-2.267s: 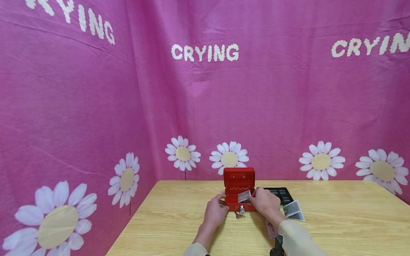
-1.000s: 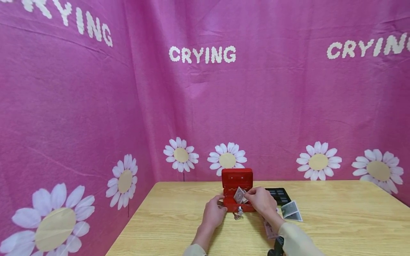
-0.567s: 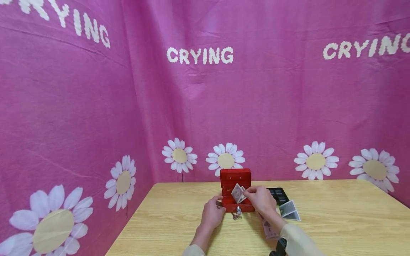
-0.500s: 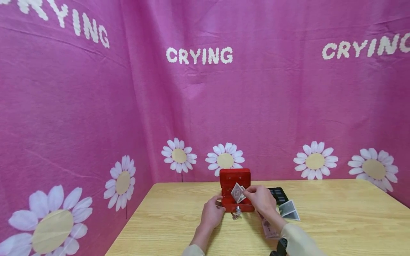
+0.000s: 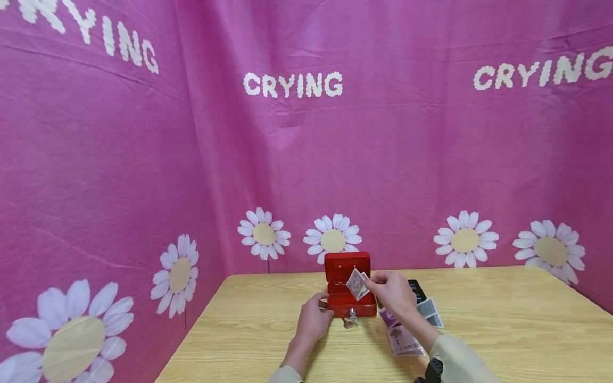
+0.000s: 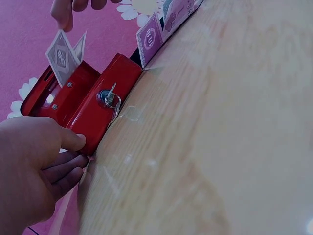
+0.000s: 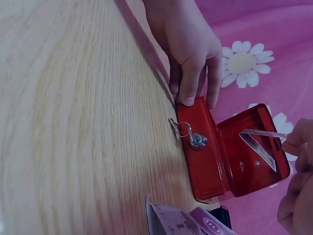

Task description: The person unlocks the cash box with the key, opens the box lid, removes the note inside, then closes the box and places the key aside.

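A small red cash box (image 5: 351,306) stands on the table with its lid (image 5: 347,268) raised and a key in the front lock (image 7: 197,141). My left hand (image 5: 313,321) grips its left end, thumb on the front and fingers round the corner, as the left wrist view shows. Above the box, in front of the lid, my right hand (image 5: 394,293) pinches a folded banknote (image 5: 356,284) between thumb and fingertips. From the right wrist view that banknote (image 7: 259,147) is bent into a V. The other right fingers are curled.
Right of the box lie a purple banknote (image 5: 389,317), a pinkish banknote (image 5: 403,340) and greyish-green notes (image 5: 428,310). A black tray (image 5: 416,290) sits behind them, partly hidden by my right hand. A keyring (image 6: 113,101) hangs at the lock. Pink cloth surrounds the wooden table (image 5: 249,319).
My right hand has raised the folded banknote from inside the box to above it. The left hand stays on the box. The view has shifted slightly, and more of the purple note shows.
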A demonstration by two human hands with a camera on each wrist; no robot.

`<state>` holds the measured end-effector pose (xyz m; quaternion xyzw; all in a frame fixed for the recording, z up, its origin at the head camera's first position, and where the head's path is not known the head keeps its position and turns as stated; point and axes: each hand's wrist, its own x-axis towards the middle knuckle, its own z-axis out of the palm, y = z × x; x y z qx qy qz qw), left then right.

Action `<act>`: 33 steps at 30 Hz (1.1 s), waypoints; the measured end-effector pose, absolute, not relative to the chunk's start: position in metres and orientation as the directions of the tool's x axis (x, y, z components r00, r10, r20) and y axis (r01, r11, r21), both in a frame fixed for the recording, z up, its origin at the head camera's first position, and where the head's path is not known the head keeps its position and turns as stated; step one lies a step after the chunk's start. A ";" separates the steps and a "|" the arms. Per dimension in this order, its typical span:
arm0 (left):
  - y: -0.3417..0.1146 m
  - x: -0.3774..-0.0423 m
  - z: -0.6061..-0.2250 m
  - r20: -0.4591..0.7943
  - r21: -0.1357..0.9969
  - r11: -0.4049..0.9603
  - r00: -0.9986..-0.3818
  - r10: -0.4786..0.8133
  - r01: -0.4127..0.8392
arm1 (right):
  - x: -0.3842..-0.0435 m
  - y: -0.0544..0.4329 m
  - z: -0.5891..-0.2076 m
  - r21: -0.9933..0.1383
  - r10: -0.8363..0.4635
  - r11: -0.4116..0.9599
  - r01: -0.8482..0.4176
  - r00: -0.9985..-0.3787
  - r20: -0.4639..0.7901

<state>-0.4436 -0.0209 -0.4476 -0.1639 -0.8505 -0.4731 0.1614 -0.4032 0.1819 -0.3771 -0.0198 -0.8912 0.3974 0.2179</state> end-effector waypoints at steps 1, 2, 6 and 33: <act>-0.021 -0.444 -0.448 0.426 0.755 0.497 -0.896 0.125 0.429 | -0.402 0.182 -0.376 -0.718 0.207 0.681 -0.140 -0.905 0.373; -0.022 -0.444 -0.447 0.425 0.756 0.495 -0.896 0.126 0.428 | -0.401 0.182 -0.376 -0.722 0.206 0.678 -0.142 -0.905 0.372; -0.022 -0.444 -0.447 0.425 0.759 0.489 -0.896 0.127 0.429 | -0.395 0.183 -0.373 -0.729 0.197 0.664 -0.167 -0.901 0.385; -0.021 -0.442 -0.446 0.400 0.772 0.482 -0.906 0.136 0.413 | -0.353 0.215 -0.371 -0.749 0.229 0.635 -0.188 -0.880 0.415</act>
